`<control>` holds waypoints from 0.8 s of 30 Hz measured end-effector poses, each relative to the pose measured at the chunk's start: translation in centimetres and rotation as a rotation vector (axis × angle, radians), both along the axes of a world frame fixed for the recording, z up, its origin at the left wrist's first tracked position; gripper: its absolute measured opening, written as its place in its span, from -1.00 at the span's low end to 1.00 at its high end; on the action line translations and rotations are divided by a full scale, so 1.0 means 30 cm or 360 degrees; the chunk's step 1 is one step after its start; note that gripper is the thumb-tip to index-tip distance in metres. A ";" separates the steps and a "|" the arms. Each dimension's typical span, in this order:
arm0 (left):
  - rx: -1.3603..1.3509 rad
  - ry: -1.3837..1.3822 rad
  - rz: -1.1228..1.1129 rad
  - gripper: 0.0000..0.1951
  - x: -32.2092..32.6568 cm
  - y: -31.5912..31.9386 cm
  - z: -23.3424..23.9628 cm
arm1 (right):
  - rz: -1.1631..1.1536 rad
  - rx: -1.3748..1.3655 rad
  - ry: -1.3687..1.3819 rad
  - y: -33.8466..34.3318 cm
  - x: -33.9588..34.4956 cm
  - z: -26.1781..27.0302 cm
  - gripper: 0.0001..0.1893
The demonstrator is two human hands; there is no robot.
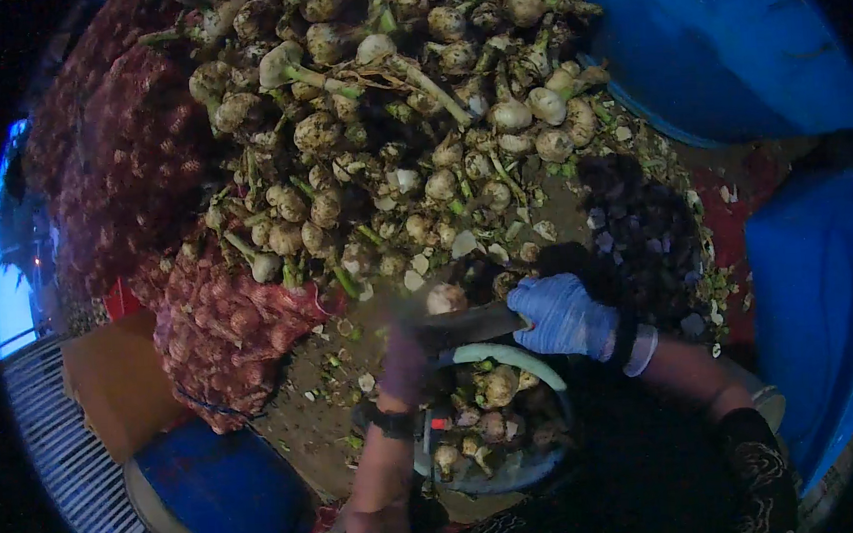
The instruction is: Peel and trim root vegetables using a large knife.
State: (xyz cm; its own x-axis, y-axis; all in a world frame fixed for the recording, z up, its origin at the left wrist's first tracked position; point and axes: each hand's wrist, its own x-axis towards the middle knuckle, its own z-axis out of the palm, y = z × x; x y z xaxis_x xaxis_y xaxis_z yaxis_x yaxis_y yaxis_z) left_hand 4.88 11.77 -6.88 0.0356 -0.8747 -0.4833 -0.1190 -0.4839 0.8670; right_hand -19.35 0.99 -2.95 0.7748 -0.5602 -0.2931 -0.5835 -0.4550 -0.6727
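Note:
My right hand (565,316), in a blue-and-white glove, is closed around one end of a dark, broad blade (474,324), which reaches left towards my left hand (403,356). Motion blurs my left hand, so whether it grips anything is unclear. A pale garlic bulb (446,299) lies just beyond the blade. Below the blade, a round tub (531,480) with a pale green padded rim section (509,353) contains several soiled bulbs, one of them a larger bulb (498,387). A big heap of dirt-covered garlic bulbs with cut or long stems (319,134) spreads across the ground ahead.
Red mesh sacks of bulbs (210,324) are piled at the left, beside a cardboard box (122,380) and a blue container (220,484). Large blue plastic containers (815,272) curve along the right. A dark pile of bulbs or peelings (645,246) lies near my right hand.

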 end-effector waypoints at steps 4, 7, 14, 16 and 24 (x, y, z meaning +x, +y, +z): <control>-0.0001 0.0781 0.0329 -0.60 -0.045 0.144 0.036 | 0.0133 -0.0035 -0.0014 -0.002 0.029 0.067 -0.68; -0.0053 0.0941 0.0521 -0.59 -0.145 0.065 0.141 | 0.0216 0.0032 0.0075 -0.001 0.032 0.092 -0.65; 0.0121 0.0608 0.0292 -0.55 -0.150 0.120 0.135 | 0.0284 -0.0006 0.0048 0.007 0.003 0.040 -0.66; 0.0383 0.0771 0.0303 -0.57 -0.148 0.094 0.203 | 0.0218 -0.0089 -0.0098 0.036 -0.012 -0.013 -0.67; -0.0003 0.0892 0.0777 -0.66 -0.104 -0.060 0.301 | -0.0281 0.0024 -0.0349 0.033 -0.111 -0.092 -0.76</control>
State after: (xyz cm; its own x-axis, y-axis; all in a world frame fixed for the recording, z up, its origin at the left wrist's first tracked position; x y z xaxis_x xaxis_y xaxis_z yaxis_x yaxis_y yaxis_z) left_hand 1.74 9.98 2.15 0.1687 -0.8234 -0.5418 0.5698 -0.3671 0.7352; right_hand -22.67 1.97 -5.70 0.7115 -0.6889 -0.1386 -0.4926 -0.3483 -0.7975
